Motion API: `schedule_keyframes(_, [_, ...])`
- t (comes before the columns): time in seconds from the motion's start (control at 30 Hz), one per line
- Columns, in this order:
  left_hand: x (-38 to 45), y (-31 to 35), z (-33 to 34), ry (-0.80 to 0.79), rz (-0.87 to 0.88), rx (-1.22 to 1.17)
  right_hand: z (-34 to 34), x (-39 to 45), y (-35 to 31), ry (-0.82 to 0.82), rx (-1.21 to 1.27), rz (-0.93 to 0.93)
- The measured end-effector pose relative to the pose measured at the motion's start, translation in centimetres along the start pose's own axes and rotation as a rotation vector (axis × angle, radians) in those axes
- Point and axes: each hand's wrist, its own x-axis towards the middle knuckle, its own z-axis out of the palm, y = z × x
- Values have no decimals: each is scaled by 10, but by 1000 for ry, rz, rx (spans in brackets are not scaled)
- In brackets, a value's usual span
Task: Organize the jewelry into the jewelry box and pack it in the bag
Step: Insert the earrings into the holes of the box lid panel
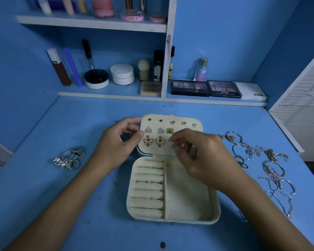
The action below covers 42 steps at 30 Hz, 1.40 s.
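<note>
An open cream jewelry box lies in the middle of the blue desk. Its raised lid panel carries several earrings, among them two butterfly earrings, two triangular ones and a green square one. My left hand grips the lid's left edge with curled fingers. My right hand pinches a tiny earring against the lid panel, right of the butterflies. The ring rolls on the box's left side hold nothing. No bag is in view.
A pile of rings lies left of the box. Bracelets, hoops and chains are spread along the desk's right side. Makeup palettes, jars and bottles stand on the shelf behind. A white slatted panel borders the right edge.
</note>
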Motion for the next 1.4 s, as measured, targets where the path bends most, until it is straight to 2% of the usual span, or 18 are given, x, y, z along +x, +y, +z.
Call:
schedule_keyframes(0.67, [-3,4,-1,-18,18,-2,7,-5,-10,28,-157,3])
schedule_keyframes(1.0, [0,6,-4,-20,20,-8,11,-10,-41,95,-231,126])
schedule_keyframes(1.1, [-2,10,-5,-16,34,-12,16,-15,-52,42,-133,232])
schedule_keyframes(1.27, [-4,19,-13,-28,42,-18,20,-24,-73,118,117,386])
schedule_keyframes(1.4, [-10,29,-17,-39,79,19,14,-30,-89,145,473,599])
